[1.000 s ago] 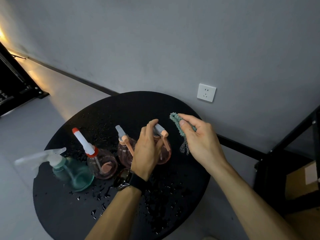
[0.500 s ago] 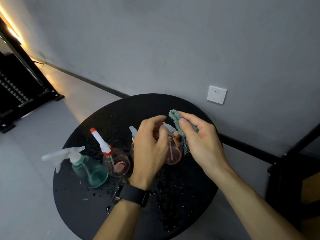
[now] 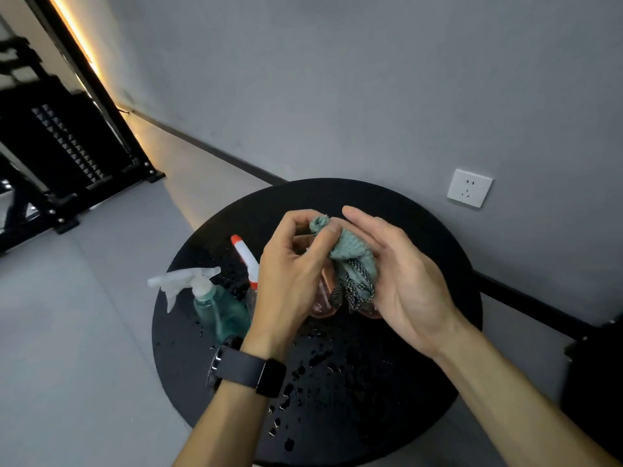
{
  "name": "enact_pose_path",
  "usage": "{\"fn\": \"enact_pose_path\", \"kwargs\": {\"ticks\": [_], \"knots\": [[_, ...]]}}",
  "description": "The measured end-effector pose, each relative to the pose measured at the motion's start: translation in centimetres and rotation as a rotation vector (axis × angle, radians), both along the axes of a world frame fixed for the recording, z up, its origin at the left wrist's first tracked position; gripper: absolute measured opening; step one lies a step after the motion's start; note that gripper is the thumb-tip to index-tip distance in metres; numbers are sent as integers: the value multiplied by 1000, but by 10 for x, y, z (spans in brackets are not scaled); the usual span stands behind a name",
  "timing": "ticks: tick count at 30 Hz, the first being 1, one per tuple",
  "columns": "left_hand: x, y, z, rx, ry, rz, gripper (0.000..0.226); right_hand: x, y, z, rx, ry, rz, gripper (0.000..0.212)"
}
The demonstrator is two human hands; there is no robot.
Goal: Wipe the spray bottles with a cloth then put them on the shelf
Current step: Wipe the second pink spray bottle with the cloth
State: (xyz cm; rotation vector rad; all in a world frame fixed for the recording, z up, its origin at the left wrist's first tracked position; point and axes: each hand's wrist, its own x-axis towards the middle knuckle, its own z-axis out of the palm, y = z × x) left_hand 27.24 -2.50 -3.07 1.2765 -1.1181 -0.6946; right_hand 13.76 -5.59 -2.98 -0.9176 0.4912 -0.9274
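**Cloth regrip over wet bottles**

Left hand (image 3: 290, 281) pinches the teal cloth's (image 3: 354, 254) upper corner; right hand (image 3: 404, 278) cradles it, fingers loosely curled. Pink spray bottles (image 3: 320, 305) stand mostly hidden beneath, on the droplet-covered round bench (image 3: 354, 382). Judgement: thin plastic, light, probably slick when wet; grasp at the neck under the trigger.

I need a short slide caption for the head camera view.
Both hands, left hand and right hand, hold a green cloth above wet round table.

Bottles (image 3: 220, 308) on table (image 3: 421, 382) (left side)
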Motion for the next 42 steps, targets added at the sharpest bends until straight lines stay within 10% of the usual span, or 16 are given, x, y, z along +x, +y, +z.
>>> {"fn": "enact_pose_path", "kwargs": {"ticks": [13,21,25,42], "knots": [[38,14,-2,84,149,131,13,17,2,-5,-181,291,-27,25],[43,27,0,120,-228,-100,40,24,4,-1,-185,372,-147,19],[42,25,1,38,-370,-37,19,24,5,2,-203,376,-155,18],[40,20,2,-9,-68,62,14,19,2,5,-97,331,81,37]]}}
